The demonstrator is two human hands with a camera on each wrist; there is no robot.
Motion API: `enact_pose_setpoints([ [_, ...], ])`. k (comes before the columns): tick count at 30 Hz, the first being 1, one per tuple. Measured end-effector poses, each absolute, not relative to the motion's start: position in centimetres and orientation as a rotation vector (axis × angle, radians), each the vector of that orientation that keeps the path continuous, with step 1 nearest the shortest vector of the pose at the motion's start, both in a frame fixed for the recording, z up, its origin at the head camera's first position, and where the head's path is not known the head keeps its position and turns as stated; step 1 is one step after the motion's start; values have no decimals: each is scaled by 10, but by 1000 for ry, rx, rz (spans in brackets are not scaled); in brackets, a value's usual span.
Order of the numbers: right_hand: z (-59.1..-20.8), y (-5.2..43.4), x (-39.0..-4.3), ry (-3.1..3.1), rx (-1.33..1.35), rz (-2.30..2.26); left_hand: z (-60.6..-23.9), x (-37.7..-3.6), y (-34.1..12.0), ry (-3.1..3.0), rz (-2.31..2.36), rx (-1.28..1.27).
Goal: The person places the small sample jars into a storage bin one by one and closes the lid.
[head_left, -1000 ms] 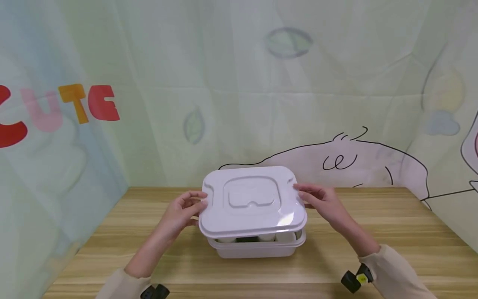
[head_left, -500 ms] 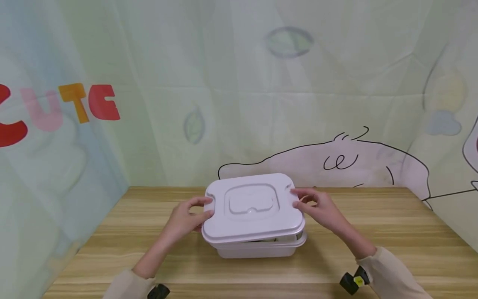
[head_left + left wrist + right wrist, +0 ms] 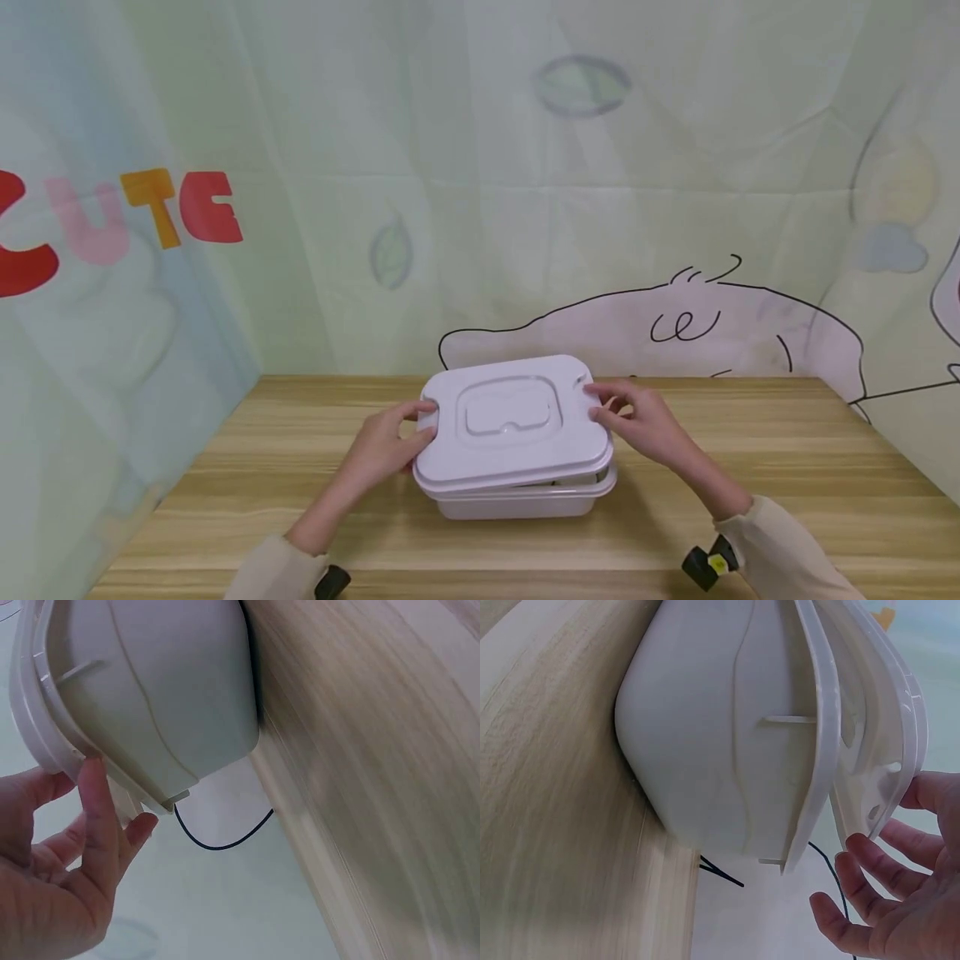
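A white plastic box [image 3: 525,502] stands in the middle of the wooden table [image 3: 750,467]. Its white lid [image 3: 510,417], with a recessed handle panel, lies on top, with a narrow gap showing along the front right rim. My left hand [image 3: 411,425] holds the lid's left edge, thumb on top. My right hand [image 3: 611,406] holds the right edge the same way. In the left wrist view the fingers of my left hand [image 3: 112,802] touch the rim beside the box wall [image 3: 165,682]. In the right wrist view the lid [image 3: 885,735] sits slightly apart from the box [image 3: 705,750], with my right hand [image 3: 877,862] curled under its tab.
A pale printed cloth backdrop [image 3: 525,208] hangs close behind the table and along both sides. Black wrist-camera mounts [image 3: 708,562] show on both sleeves near the front edge. Bare tabletop lies left, right and in front of the box.
Both hands have lowered the lid onto the box and shifted it slightly back. The wide front gap that showed the contents has narrowed to a slit.
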State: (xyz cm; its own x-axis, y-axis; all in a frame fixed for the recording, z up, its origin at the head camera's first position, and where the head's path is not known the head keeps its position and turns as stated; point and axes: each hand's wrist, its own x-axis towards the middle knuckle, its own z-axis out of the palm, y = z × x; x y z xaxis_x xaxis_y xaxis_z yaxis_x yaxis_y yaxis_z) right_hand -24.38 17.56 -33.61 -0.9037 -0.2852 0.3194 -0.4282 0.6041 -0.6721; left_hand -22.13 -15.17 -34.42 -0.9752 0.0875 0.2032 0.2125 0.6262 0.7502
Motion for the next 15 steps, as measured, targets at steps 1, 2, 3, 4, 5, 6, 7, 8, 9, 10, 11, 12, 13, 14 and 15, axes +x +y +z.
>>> enact_pose_setpoints([
  [1, -336, 176, -244, -2653, 596, 1178, -344, -221, -151, -2701, -1260, -253],
  [2, -337, 176, -244, -2658, 596, 1173, -344, -221, -150, -2705, -1249, -255],
  [3, -337, 176, -244, -2662, 597, 1170, -344, -221, -150, -2710, -1243, -255],
  [4, -338, 176, -245, -2667, 601, 1166, -344, -220, -149, -2718, -1239, -254],
  [5, -338, 176, -245, -2670, 602, 1163, -344, -220, -148, -2723, -1239, -253],
  [6, -339, 176, -245, -2672, 607, 1155, -344, -219, -148, -2731, -1235, -247],
  [7, -340, 176, -245, -2672, 611, 1148, -344, -219, -147, -2739, -1229, -243],
  [8, -340, 176, -245, -2669, 622, 1138, -344, -219, -147, -2745, -1224, -239],
  [9, -340, 176, -245, -2666, 634, 1128, -344, -219, -146, -2753, -1220, -235],
  [10, -341, 176, -246, -2664, 649, 1115, -344, -218, -146, -2758, -1216, -232],
  [11, -341, 177, -246, -2662, 661, 1102, -344, -218, -146, -2762, -1211, -229],
  [12, -341, 177, -246, -2663, 672, 1089, -345, -218, -145, -2767, -1202, -226],
  [13, -341, 177, -246, -2664, 681, 1080, -345, -218, -145, -2772, -1190, -227],
  [14, -341, 177, -246, -2669, 686, 1069, -345, -218, -145, -2778, -1178, -223],
  [15, -342, 177, -247, -2676, 690, 1056, -345, -218, -145, -2785, -1166, -218],
])
